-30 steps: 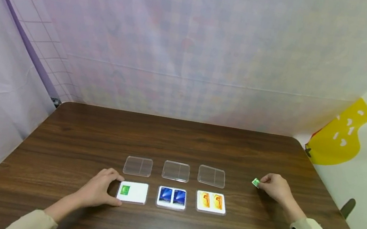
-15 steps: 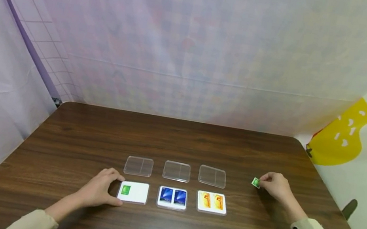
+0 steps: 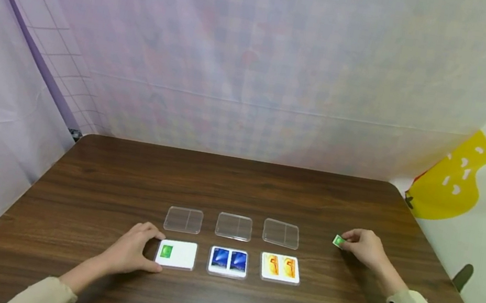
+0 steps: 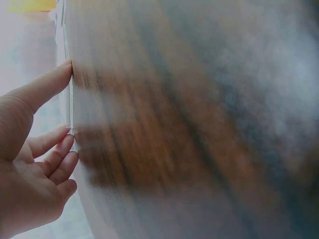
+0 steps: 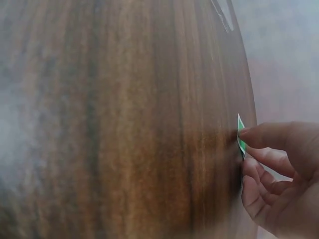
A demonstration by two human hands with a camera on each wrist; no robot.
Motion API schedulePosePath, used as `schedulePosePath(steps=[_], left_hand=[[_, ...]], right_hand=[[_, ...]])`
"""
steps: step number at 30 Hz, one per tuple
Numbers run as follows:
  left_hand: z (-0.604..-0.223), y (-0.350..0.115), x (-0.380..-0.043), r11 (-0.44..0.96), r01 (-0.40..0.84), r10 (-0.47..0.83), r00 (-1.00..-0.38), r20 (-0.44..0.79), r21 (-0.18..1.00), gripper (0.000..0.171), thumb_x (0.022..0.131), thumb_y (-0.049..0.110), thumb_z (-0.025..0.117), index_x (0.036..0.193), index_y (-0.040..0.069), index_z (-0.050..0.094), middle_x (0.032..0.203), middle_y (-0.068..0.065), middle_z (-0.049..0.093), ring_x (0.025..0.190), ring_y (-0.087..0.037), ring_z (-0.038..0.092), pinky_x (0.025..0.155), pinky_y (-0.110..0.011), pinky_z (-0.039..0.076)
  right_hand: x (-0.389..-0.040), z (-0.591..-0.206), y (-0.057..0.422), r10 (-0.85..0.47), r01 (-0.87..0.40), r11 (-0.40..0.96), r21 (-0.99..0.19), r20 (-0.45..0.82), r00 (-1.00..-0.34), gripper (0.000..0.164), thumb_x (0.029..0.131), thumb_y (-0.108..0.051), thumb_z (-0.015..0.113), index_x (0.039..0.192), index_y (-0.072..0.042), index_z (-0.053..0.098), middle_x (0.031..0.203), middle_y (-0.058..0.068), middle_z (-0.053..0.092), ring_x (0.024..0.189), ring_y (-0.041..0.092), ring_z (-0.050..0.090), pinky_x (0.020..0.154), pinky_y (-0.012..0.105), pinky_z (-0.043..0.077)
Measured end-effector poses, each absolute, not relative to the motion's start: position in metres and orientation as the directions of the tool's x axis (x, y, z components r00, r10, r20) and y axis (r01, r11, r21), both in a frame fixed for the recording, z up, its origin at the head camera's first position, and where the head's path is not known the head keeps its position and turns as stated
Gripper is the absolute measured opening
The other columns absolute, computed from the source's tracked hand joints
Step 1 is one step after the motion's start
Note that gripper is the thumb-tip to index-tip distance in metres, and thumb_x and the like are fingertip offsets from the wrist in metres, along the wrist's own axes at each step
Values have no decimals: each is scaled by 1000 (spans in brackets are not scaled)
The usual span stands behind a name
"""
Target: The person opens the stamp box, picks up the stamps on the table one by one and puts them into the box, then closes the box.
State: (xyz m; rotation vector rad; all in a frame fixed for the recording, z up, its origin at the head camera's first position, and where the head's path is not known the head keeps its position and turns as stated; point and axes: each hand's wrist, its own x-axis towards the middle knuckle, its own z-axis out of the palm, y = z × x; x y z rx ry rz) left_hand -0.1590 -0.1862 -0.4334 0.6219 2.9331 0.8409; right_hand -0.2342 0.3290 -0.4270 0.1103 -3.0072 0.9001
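At the left of the front row lies a clear plastic case [image 3: 192, 269] holding a white card [image 3: 182, 255] with one green stamp on its left part. My left hand [image 3: 132, 249] holds this case, the thumb at its near edge and the fingers at its far left corner. On the right side of the table my right hand [image 3: 366, 248] pinches another small green stamp [image 3: 337, 240] between thumb and fingers. In the right wrist view that stamp [image 5: 241, 142] is tilted, close over the wood, partly covered by the thumb.
Beside the left case lie a case with two blue stamps [image 3: 229, 260] and one with two orange stamps [image 3: 280, 266]. Behind them are three clear lids [image 3: 183, 220] in a row. The brown table [image 3: 237, 185] ends at a curtain [image 3: 256, 69].
The green stamp in my right hand has tilted and shifted very slightly. My left hand stays in place on the case.
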Motion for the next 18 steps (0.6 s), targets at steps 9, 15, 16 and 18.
schedulePosePath(steps=[9, 15, 16, 18], left_hand=[[-433, -186, -159, 778, 368, 383, -920, 79, 509, 62, 59, 34, 82, 107, 1, 60, 104, -7, 55, 103, -28, 48, 89, -47, 42], [-433, -186, -159, 778, 364, 378, -922, 80, 512, 62, 58, 33, 83, 107, 1, 60, 103, -6, 55, 102, -27, 49, 89, -47, 42], [-433, -186, -159, 777, 364, 379, -922, 80, 513, 62, 58, 33, 83, 107, 1, 60, 103, -6, 55, 102, -27, 49, 89, -47, 42], [-433, -186, -159, 777, 366, 380, -921, 83, 513, 62, 58, 33, 83, 106, 1, 60, 103, -6, 55, 101, -27, 49, 88, -47, 42]], right_hand=[[-240, -427, 332, -78, -63, 820, -569, -2, -997, 22, 70, -12, 71, 83, 5, 65, 67, 0, 58, 61, 12, 47, 53, 27, 38], [-242, -428, 334, -83, -45, 805, -591, -38, -996, 21, 70, -11, 70, 82, 4, 64, 66, -1, 57, 59, 13, 47, 50, 26, 39], [-242, -429, 335, -90, -50, 803, -594, -38, -995, 21, 70, -11, 70, 82, 5, 64, 67, 0, 57, 59, 13, 47, 50, 26, 39], [-242, -429, 335, -95, -55, 798, -600, -35, -995, 21, 69, -11, 71, 82, 4, 63, 67, 0, 56, 60, 13, 47, 51, 26, 39]])
